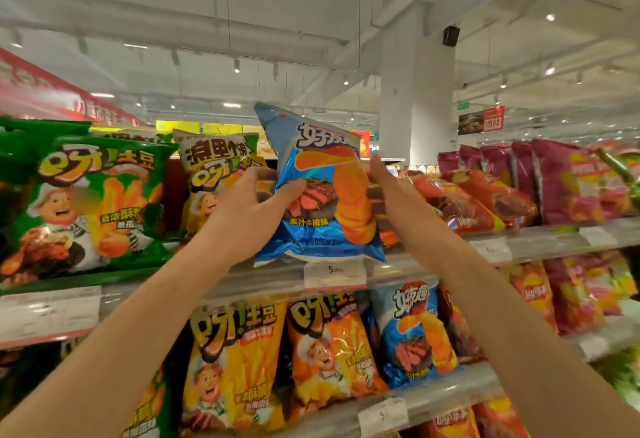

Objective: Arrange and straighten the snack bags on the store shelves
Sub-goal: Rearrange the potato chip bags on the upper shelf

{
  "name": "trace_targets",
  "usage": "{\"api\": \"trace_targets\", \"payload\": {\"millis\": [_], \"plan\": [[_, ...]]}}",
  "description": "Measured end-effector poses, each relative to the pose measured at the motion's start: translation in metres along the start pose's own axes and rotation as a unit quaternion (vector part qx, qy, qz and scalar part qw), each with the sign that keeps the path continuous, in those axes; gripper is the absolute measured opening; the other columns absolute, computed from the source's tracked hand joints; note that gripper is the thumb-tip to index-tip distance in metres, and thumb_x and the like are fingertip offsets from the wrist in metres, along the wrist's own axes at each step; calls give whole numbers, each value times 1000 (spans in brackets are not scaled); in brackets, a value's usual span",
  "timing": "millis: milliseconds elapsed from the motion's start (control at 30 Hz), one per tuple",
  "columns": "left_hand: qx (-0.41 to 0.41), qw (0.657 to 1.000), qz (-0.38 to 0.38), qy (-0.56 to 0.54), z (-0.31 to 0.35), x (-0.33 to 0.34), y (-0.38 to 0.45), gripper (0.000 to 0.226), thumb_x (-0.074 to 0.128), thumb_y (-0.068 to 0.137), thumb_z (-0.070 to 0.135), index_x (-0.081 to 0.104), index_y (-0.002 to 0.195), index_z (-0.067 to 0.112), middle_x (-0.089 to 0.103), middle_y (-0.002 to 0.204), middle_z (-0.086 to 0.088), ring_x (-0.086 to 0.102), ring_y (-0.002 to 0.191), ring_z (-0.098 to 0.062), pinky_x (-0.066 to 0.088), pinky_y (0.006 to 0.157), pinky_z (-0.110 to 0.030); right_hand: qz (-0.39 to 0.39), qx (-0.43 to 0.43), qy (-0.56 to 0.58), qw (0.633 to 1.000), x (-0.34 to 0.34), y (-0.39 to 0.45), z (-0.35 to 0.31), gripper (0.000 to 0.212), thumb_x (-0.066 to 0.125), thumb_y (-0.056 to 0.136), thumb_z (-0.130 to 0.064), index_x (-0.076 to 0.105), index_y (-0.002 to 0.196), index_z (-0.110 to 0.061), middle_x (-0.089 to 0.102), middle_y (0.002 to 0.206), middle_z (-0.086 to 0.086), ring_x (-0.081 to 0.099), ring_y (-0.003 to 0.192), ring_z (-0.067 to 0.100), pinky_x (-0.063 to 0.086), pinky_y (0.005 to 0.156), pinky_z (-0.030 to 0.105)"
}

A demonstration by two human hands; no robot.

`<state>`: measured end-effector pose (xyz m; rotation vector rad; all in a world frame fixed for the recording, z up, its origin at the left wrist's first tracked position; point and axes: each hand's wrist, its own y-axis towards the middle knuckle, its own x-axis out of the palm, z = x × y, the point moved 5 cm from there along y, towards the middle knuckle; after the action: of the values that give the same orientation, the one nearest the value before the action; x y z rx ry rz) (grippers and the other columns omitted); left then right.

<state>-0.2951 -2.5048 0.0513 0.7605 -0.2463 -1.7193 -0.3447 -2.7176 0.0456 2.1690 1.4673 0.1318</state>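
A blue chip bag with a steak picture stands upright at the front of the top shelf. My left hand grips its left edge, thumb across the front. My right hand presses flat against its right side, fingers partly hidden behind the bag. A yellow bag stands just left of it, and a large green bag fills the far left. Red bags lie tilted to the right, beside purple bags.
The lower shelf holds yellow bags, an orange bag, another blue bag and red bags. Price tags line the shelf rails. A white pillar rises behind the shelves.
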Motion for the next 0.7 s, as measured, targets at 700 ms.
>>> {"api": "trace_targets", "payload": {"millis": [700], "plan": [[-39,988,130,69,14,66,34,21,46,105,44,53,119,31,58,91,19,52,77,4,38,51,-7,-50,133,-95,985,-126,97,91,60,74,81,-63,61,116,-16,76,101,3,76,85,20,59,74,33]]}}
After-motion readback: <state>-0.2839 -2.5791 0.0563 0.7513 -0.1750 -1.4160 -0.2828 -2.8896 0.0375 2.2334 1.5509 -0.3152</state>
